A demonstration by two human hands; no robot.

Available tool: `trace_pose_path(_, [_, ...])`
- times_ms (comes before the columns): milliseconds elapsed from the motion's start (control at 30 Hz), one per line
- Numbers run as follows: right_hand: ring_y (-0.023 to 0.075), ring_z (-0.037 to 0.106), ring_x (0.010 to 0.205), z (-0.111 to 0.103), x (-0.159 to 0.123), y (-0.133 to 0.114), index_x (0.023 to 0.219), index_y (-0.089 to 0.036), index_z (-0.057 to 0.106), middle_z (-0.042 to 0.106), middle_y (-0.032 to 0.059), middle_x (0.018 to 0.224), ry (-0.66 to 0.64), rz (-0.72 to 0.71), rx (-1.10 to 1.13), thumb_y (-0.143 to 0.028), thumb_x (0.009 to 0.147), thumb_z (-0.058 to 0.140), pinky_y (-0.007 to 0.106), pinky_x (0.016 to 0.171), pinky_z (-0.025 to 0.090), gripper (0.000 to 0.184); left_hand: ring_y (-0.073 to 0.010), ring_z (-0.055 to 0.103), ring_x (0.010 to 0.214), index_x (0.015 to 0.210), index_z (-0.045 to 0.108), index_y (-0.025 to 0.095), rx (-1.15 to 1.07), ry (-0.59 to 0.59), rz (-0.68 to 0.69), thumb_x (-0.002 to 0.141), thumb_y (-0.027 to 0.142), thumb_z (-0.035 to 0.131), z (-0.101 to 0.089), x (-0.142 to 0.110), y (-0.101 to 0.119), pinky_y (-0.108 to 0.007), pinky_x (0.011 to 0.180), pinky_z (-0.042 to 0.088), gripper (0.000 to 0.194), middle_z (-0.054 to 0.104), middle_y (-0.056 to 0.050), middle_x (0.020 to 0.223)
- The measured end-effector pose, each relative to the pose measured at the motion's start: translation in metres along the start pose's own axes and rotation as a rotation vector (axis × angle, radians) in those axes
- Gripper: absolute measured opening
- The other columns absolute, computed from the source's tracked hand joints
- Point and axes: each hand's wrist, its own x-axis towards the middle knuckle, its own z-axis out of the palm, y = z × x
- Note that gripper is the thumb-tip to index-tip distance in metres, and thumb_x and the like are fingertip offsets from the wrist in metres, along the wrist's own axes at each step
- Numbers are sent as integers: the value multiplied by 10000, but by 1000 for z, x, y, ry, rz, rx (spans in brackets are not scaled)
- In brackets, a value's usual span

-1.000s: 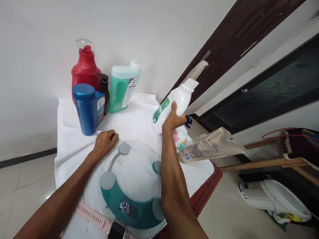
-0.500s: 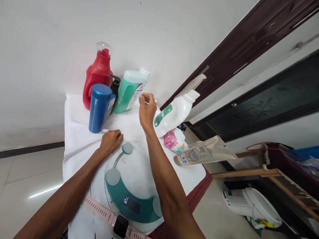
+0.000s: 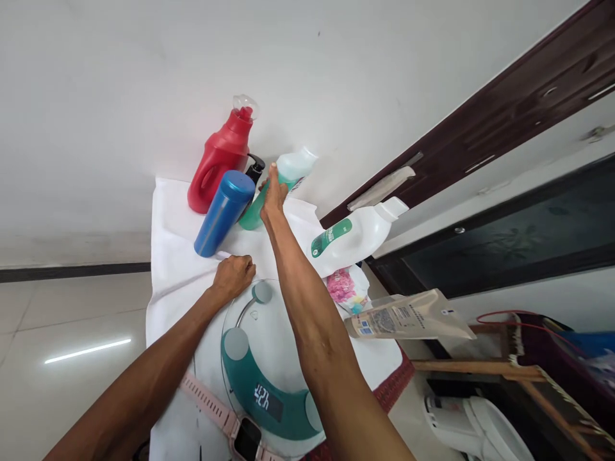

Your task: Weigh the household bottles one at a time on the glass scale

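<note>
Beyond the glass scale's [image 3: 270, 358] twelve o'clock stands the green bottle [image 3: 291, 168]; the right hand [image 3: 274, 195] is against it, finger closure unclear. At eleven, the left hand [image 3: 235, 275] is fisted. Grasping seems underway, calling for firm wrapping.

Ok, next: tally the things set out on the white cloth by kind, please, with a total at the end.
Bottles: 5 (red bottle, blue bottle, dark pump bottle, green bottle, white bottle)
Beige tube: 1
Flower-printed package, partly hidden: 1
Scale: 1
Watch: 1
Total: 9
</note>
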Motion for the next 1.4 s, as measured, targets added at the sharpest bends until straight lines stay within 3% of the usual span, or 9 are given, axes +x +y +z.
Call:
trace_pose_path(133, [167, 555, 636, -32, -17, -12, 709, -302, 512, 481, -70, 620, 141, 87, -59, -886, 964, 683, 384, 735, 629, 659, -311, 818, 1055, 1050, 839, 194, 5, -5, -3, 1118, 269, 524, -1, -1, 1, -375, 880, 512, 331, 866, -164, 1083])
trace_pose_path(267, [174, 526, 620, -76, -24, -25, 731, -317, 526, 472, -73, 615, 289, 68, -97, -888, 922, 734, 394, 684, 622, 637, -314, 812, 1061, 1058, 833, 201, 15, -7, -6, 1117, 276, 516, -2, 0, 1, -376, 867, 508, 331, 869, -156, 1090])
trace_pose_path(400, [181, 463, 560, -112, -29, -32, 695, -346, 436, 385, -89, 592, 337, 29, -84, -942, 867, 721, 383, 565, 548, 682, -310, 812, 1050, 1036, 828, 194, 16, -18, 0, 1111, 265, 523, -2, 0, 1, -372, 848, 499, 322, 871, -154, 1083])
trace_pose_path(533, [149, 391, 502, -134, -45, -48, 688, -331, 403, 340, -105, 586, 313, -52, -51, -922, 854, 734, 351, 502, 472, 697, -308, 813, 1050, 1048, 834, 184, 8, -12, 7, 1110, 249, 527, -1, 0, 1, -373, 850, 495, 320, 872, -159, 1091])
trace_pose_path(667, [120, 347, 470, -159, -73, -83, 720, -310, 473, 349, -116, 580, 269, -107, 18, -919, 790, 773, 322, 462, 415, 683, -301, 808, 1023, 1043, 844, 191, 1, 2, 9, 1105, 260, 541, 0, 1, -1, -368, 848, 500, 316, 869, -151, 1074])
trace_pose_path(867, [105, 307, 450, -207, -139, -142, 658, -302, 445, 312, -97, 574, 171, -109, 19, -986, 716, 789, 319, 421, 324, 768, -323, 797, 1019, 1061, 869, 181, -4, 13, 10, 1094, 271, 540, 3, 3, -3, -390, 879, 526, 343, 863, -160, 1057])
trace_pose_path(1000, [104, 263, 410, -234, -184, -165, 596, -302, 456, 288, -82, 536, 180, -120, -41, -987, 694, 838, 336, 385, 235, 791, -329, 790, 1034, 1092, 875, 175, -6, 23, 13, 1083, 278, 547, 4, 5, -4, -401, 913, 538, 344, 866, -162, 1088])
trace_pose_path(1200, [97, 247, 348, -263, -228, -164, 567, -287, 437, 280, -96, 481, 211, -128, -83, -968, 768, 770, 303, 346, 246, 784, -314, 771, 986, 1044, 872, 176, 7, 60, 55, 1052, 273, 556, 5, 8, -8, -397, 907, 544, 330, 867, -150, 1049])
trace_pose_path(1400, [102, 275, 348, -266, -248, -156, 624, -282, 525, 320, -103, 499, 316, -129, -39, -935, 714, 860, 299, 341, 257, 740, -310, 766, 980, 1045, 874, 144, 27, 83, 42, 1037, 290, 572, 4, 11, -9, -395, 942, 555, 335, 861, -161, 1047])
